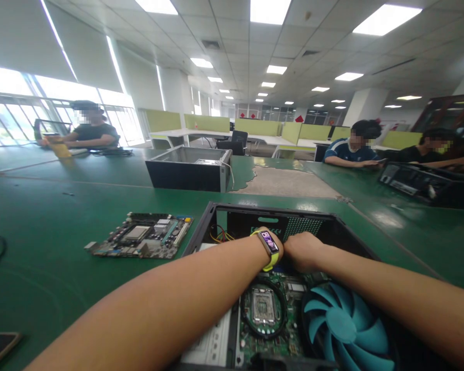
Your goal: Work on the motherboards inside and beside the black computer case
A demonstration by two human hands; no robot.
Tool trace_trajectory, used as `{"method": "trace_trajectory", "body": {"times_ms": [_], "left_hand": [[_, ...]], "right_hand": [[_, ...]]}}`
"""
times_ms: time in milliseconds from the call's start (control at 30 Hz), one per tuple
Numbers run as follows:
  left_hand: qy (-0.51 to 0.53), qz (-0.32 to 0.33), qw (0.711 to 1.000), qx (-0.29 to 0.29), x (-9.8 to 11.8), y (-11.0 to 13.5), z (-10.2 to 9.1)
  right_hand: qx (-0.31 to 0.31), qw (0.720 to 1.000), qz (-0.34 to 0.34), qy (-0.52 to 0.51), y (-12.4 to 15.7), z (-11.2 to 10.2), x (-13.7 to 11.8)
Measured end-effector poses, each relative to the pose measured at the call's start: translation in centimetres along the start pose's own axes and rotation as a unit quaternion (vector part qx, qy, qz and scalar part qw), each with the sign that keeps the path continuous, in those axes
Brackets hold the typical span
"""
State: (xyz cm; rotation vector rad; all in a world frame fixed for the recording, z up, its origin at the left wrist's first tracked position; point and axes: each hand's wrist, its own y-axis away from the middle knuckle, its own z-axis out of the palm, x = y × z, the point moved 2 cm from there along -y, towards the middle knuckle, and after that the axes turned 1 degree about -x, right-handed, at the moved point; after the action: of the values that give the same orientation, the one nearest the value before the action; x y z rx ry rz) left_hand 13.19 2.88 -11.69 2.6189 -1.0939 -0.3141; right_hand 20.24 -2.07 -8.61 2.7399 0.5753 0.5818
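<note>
An open black computer case point(212, 221) lies in front of me, and both my hands are down inside its far part. My left hand point(277, 241) is mostly hidden behind its own wrist, which wears a watch point(269, 242) on a yellow-green band; its fingers do not show. Close beside it, my right hand point(303, 251) is closed with curled fingers; what it grips, if anything, is hidden. Beneath the hands is a green motherboard point(292, 330) with a bare CPU socket point(263, 306) inside a black ring. A teal fan point(342, 322) sits at the near right.
Another motherboard point(143, 236) lies on the green table point(81, 293) left of the case. Beyond stands a second case point(187, 172). A dark case point(429, 183) is at far right near two people. Another person point(95, 134) sits at far left. A dark flat object point(0, 345) lies near left.
</note>
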Motion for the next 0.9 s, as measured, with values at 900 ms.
{"method": "trace_trajectory", "body": {"times_ms": [900], "left_hand": [[-0.084,0.024,0.993,-0.074,1.0,2.0,-1.2]], "right_hand": [[-0.015,0.999,0.030,0.005,-0.1,0.2,0.1]]}}
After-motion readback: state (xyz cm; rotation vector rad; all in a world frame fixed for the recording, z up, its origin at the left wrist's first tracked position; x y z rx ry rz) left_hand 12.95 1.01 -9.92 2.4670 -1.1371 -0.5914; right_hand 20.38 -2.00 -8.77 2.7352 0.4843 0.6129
